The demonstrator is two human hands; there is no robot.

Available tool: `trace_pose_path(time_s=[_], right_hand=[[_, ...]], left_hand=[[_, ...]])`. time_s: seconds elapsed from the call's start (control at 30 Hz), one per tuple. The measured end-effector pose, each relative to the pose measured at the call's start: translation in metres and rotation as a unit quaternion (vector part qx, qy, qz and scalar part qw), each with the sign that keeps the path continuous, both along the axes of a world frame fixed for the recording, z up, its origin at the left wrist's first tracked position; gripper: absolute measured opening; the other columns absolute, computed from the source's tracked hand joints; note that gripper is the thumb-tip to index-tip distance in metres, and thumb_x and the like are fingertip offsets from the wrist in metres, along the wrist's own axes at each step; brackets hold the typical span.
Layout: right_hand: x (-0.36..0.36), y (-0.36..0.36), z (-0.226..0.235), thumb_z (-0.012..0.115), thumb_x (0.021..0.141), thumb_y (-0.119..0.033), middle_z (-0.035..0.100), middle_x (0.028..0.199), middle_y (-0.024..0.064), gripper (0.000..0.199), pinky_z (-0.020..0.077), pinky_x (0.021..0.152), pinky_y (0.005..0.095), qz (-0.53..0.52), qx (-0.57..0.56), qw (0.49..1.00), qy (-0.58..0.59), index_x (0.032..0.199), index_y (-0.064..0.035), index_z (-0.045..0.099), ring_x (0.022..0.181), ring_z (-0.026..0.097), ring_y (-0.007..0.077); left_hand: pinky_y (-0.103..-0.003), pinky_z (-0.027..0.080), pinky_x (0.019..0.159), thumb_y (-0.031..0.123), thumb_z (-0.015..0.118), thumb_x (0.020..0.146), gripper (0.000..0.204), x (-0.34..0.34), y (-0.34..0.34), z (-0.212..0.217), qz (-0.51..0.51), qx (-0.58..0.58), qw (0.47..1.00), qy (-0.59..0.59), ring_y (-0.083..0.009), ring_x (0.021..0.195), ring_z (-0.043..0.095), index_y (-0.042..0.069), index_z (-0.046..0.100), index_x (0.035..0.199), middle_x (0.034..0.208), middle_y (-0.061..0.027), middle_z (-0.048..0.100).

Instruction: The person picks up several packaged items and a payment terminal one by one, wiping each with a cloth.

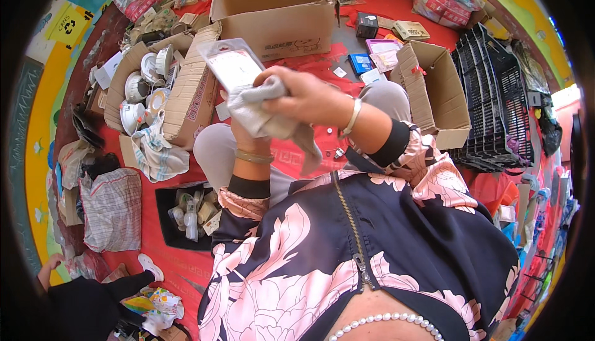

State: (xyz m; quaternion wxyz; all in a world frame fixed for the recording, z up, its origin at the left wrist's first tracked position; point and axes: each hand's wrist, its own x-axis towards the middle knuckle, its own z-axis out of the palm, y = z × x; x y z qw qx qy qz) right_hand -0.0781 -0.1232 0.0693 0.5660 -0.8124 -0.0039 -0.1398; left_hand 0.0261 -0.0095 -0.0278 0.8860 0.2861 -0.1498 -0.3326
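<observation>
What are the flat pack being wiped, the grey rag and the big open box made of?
Flat clear-edged pack: likely glossy plastic blister over white card; its rim glints.
Grey rag: soft matte fabric, folds and drapes under the right hand.
Big brown open box: matte corrugated cardboard, with creased flaps.

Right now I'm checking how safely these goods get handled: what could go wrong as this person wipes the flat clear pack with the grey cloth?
1. The clear pack seems pinched only at its lower end by the left hand, so it could slip under the wiping.
2. The grey cloth under the right hand hides that grip.
3. A dropped pack might hit the white cups in the open carton alongside.
</observation>
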Motion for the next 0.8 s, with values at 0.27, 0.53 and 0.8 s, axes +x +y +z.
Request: trace_pose_path(time_s=[0.27,0.53,0.8], right_hand=[[-0.004,-0.04,0.02,0.064,0.084,-0.019,0.063,0.098,0.0072,0.029,0.0496,0.074,0.0262,-0.17,0.205,0.958,-0.102,0.106,-0.0004,0.061,0.086,0.061,0.0144],[0.02,-0.027,-0.004,0.067,0.075,-0.022,0.06,0.09,0.0172,0.026,0.0466,0.077,0.0352,-0.356,-0.194,0.905,-0.128,0.093,-0.0034,0.062,0.087,0.059,0.0324],[0.017,-0.008,0.026,0.068,0.071,-0.012,0.062,0.091,0.0149,0.024,0.0482,0.074,0.0325,-0.318,-0.198,0.883,-0.282,0.093,-0.0042,0.062,0.083,0.061,0.0301]], left_hand=[[-0.044,0.034,0.104,0.046,0.029,0.095,0.059,0.004,0.009,-0.005,-0.147,-0.135,0.974,0.105,-0.0295,0.126,0.039,0.007,0.029,0.139,0.14,-0.0132,0.037],[-0.043,0.037,0.1,0.052,0.032,0.093,0.06,-0.031,0.002,0.002,-0.263,-0.184,0.932,0.171,-0.0292,0.117,0.046,0.009,0.035,0.135,0.131,-0.0124,0.044],[-0.043,0.036,0.099,0.054,0.032,0.093,0.06,-0.049,0.01,0.03,-0.308,-0.186,0.927,0.103,-0.028,0.117,0.044,0.01,0.035,0.134,0.128,-0.011,0.045]])
